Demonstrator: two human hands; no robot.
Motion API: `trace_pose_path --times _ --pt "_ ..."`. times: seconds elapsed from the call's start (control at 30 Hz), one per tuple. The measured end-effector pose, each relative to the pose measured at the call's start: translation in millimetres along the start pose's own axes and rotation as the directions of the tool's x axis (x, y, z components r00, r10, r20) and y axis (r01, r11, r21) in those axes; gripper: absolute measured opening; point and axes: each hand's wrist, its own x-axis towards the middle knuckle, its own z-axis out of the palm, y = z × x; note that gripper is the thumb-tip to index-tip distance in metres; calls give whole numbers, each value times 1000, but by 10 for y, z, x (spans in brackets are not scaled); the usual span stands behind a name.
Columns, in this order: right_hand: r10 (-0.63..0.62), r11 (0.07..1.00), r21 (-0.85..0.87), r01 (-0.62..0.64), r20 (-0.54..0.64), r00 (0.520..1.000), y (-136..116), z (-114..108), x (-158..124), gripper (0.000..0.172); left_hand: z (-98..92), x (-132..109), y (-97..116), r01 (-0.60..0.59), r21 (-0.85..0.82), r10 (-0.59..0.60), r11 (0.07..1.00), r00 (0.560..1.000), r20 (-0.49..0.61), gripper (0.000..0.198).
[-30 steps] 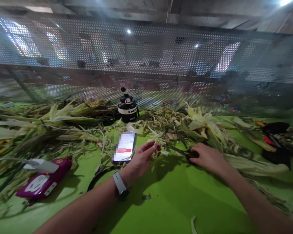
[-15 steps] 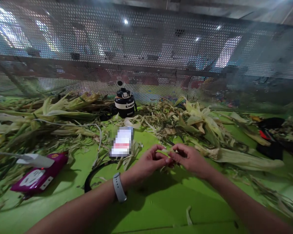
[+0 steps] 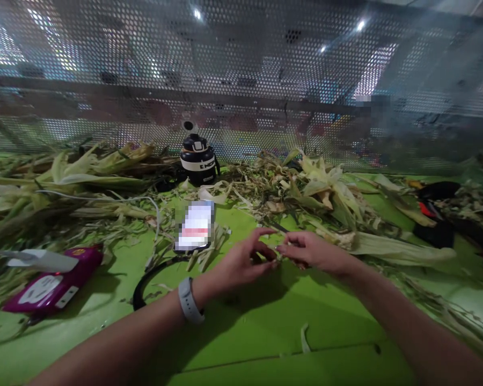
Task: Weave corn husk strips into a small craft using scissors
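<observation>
My left hand [image 3: 251,258], with a pale watch on its wrist, is held over the green table [image 3: 241,332]. Its index finger is stretched and parted from the thumb, and I see nothing gripped there. Close to its fingertips, my right hand [image 3: 312,251] is closed in a pinch. A tiny pale scrap seems to show at the pinch, too small to name. Beyond the hands lies a heap of shredded corn husk [image 3: 277,187]. To the right of my right hand is a long pale corn husk [image 3: 402,249].
A phone [image 3: 195,225] lies beyond my left wrist, near a black loop [image 3: 140,289]. A purple power bank [image 3: 52,289] with a white plug is at left. A black bottle [image 3: 198,161] stands before the perforated metal screen [image 3: 241,64]. Husks [image 3: 76,177] are piled at left.
My fingertips were close together around a small pale strip. Now my left index finger is lifted away and the hands are slightly apart. The view has tilted down and shifted a little.
</observation>
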Motion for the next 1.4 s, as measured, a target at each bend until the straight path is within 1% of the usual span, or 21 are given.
trace_pose_path --times 0.13,0.23,0.3,0.4,0.47,0.5,0.57,0.67,0.73,0.77,0.83,0.87,0.93,0.97,1.0,1.03,1.07,1.13,1.2,1.3,1.4 --pt "-61 990 119 81 -164 984 -22 -10 6 32 -21 23 5 153 -320 -168 935 985 -21 51" --pt "-57 974 203 100 -205 977 -35 -32 11 35 -34 36 32 188 -472 -234 861 971 -40 47" --pt "-46 967 234 103 -238 970 -30 -42 23 37 -37 40 48 202 -588 -284 783 957 -50 44" --pt "-54 955 264 135 -292 955 -11 -30 53 36 -21 40 38 291 -713 -379 638 925 39 35" --pt "-77 943 280 179 -341 937 -2 -10 74 36 1 35 13 353 -717 -399 601 910 114 33" --pt "-86 938 283 200 -370 925 0 -3 82 36 12 29 -1 374 -698 -392 611 909 144 32" --pt "-99 926 286 247 -447 889 4 -9 93 36 27 12 -22 382 -621 -344 685 920 187 27" --pt "-93 901 289 325 -601 794 14 -82 101 38 36 -24 -32 351 -419 -250 837 928 277 14" --pt "-73 884 299 360 -673 736 26 -151 103 39 37 -46 -20 339 -334 -229 880 917 326 13" --pt "-63 878 306 368 -689 722 32 -182 102 39 35 -53 -9 348 -324 -237 880 912 336 14" --pt "-61 875 317 366 -678 733 43 -218 99 38 22 -51 18 349 -329 -249 877 918 309 16" --pt "-68 878 320 357 -653 754 45 -220 96 37 8 -43 33 326 -337 -253 883 936 244 18" --pt "-91 893 315 322 -574 814 40 -193 91 36 -35 -15 60 220 -349 -233 911 972 3 24" --pt "-101 905 306 296 -521 847 34 -165 90 36 -60 2 70 151 -341 -210 928 967 -143 26" --pt "-113 917 290 273 -468 877 26 -132 90 36 -85 18 78 92 -325 -185 941 946 -266 28" --pt "-126 928 269 256 -422 898 17 -96 91 35 -107 33 83 54 -305 -161 951 928 -337 30" --pt "-143 937 244 248 -381 913 9 -60 93 34 -123 45 85 43 -290 -147 956 927 -346 33" --pt "-181 943 209 258 -329 927 -4 1 96 33 -136 59 81 80 -284 -156 956 953 -259 37" --pt "-211 941 195 276 -297 931 -8 35 97 33 -126 63 69 136 -291 -192 947 966 -173 40" --pt "-230 946 172 276 -245 942 -1 54 99 34 -95 61 52 145 -291 -195 946 969 -151 38" --pt "-246 948 144 285 -239 939 21 93 115 31 -65 62 51 124 -291 -188 949 961 -204 33"
